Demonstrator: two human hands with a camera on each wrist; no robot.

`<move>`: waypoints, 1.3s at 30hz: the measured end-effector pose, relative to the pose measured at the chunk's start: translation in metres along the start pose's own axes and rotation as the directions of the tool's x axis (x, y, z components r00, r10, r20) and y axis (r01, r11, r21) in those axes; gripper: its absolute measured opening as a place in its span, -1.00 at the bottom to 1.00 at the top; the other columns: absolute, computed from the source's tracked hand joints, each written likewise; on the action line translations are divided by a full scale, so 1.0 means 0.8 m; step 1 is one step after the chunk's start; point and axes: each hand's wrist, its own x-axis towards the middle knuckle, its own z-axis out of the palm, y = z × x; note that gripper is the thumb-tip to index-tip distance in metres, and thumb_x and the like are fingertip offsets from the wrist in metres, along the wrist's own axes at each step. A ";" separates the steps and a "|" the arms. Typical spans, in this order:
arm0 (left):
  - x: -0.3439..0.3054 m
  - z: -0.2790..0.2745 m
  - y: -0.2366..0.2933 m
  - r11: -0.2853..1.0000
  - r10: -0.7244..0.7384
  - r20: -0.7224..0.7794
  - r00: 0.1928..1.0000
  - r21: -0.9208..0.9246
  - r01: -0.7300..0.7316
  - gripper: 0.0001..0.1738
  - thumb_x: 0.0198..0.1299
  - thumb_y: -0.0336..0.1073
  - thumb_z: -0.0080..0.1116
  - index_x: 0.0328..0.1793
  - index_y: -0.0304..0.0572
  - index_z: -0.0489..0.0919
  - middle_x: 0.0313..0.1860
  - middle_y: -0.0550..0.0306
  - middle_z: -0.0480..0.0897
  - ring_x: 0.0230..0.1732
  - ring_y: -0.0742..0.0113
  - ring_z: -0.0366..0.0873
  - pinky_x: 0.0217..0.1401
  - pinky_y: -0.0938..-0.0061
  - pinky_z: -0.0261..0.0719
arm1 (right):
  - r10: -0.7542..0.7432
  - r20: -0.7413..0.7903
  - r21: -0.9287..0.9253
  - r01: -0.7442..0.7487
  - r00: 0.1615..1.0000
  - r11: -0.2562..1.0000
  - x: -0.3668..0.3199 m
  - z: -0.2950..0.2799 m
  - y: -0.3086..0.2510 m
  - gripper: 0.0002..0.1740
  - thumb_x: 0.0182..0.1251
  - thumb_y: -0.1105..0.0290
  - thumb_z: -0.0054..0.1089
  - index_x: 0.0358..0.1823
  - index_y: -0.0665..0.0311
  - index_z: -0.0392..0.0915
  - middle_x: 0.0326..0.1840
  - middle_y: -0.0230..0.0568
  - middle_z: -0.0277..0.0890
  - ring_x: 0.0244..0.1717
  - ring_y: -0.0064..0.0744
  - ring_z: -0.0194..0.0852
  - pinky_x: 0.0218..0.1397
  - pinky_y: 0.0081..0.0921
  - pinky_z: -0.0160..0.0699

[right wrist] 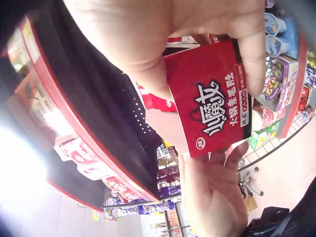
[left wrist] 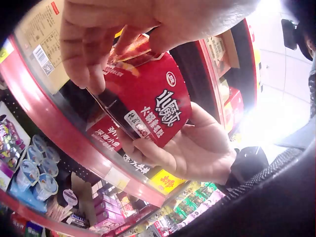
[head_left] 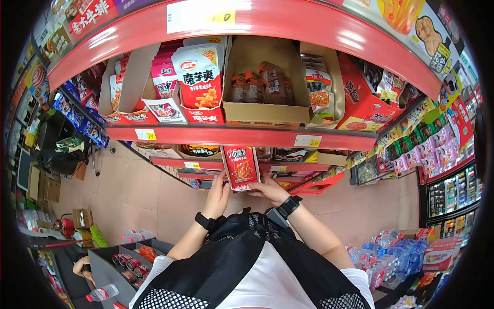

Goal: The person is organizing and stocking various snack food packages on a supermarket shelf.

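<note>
Both hands hold a red snack box (head_left: pixel 242 167) with white and black lettering, low in front of the shelf rack. My left hand (head_left: pixel 218 194) grips its left side, and my right hand (head_left: pixel 272 189) holds the right lower corner. In the left wrist view, the left hand (left wrist: pixel 108 37) reaches over the box from above, while the right hand (left wrist: pixel 197 150) has its fingers along the opposite edge. Seen from the right wrist, the box's printed face (right wrist: pixel 210 101) sits between the right thumb and fingers. Orange-red packets (left wrist: pixel 131 52) show inside the box's open top.
Above the hands, a red-edged shelf (head_left: pixel 247 136) bears cardboard boxes of snack packets, including a partly filled brown carton (head_left: pixel 265 114). A lower shelf edge (head_left: pixel 198 165) runs behind the box. Bottled water (head_left: pixel 406 255) stands on the right, a grey bin (head_left: pixel 110 268) with cans on the left.
</note>
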 end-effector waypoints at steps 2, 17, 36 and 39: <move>0.006 0.001 0.000 0.999 0.014 0.010 1.000 0.039 -0.015 -0.55 0.46 -0.31 -0.18 0.38 -0.42 0.27 0.16 -0.16 0.43 0.11 0.14 0.47 0.16 0.36 0.43 | 0.001 -0.032 0.012 0.000 0.999 1.000 -0.003 0.001 -0.003 -0.15 0.31 0.33 0.29 0.46 0.22 -0.12 0.24 -0.12 0.40 0.17 -0.33 0.51 0.14 -0.34 0.62; 0.021 -0.002 0.013 0.992 0.000 0.081 0.997 0.127 -0.011 -0.38 0.23 -0.53 -0.01 0.47 -0.07 0.31 0.47 -0.30 0.17 0.48 -0.20 0.17 0.46 0.16 0.26 | -0.397 -0.029 -0.623 0.294 0.917 0.725 0.033 -0.015 0.016 -0.01 0.16 0.11 0.41 0.47 0.43 0.04 0.43 0.17 0.20 0.44 -0.03 0.21 0.43 -0.31 0.24; 0.111 0.042 -0.078 0.870 -0.156 -0.021 0.987 0.470 0.148 -0.63 0.43 -0.21 -0.15 0.33 0.06 0.30 -0.49 -0.26 0.63 -0.42 -0.32 0.60 -0.40 -0.16 0.49 | -0.475 -0.518 -0.506 0.192 0.712 0.841 -0.123 -0.096 0.076 -0.41 0.24 0.43 0.33 0.29 0.37 0.35 -0.09 -0.11 0.58 -0.12 -0.43 0.61 -0.07 -0.50 0.62; 0.113 0.052 -0.084 0.861 -0.202 -0.047 0.978 0.468 0.200 -0.60 0.45 -0.17 -0.16 0.38 0.08 0.28 -0.44 -0.26 0.64 -0.37 -0.30 0.61 -0.36 -0.12 0.49 | -0.426 -0.585 -0.483 0.125 0.690 0.867 -0.148 -0.102 0.097 -0.42 0.24 0.42 0.35 0.27 0.40 0.38 -0.09 -0.14 0.59 -0.12 -0.46 0.60 -0.05 -0.52 0.61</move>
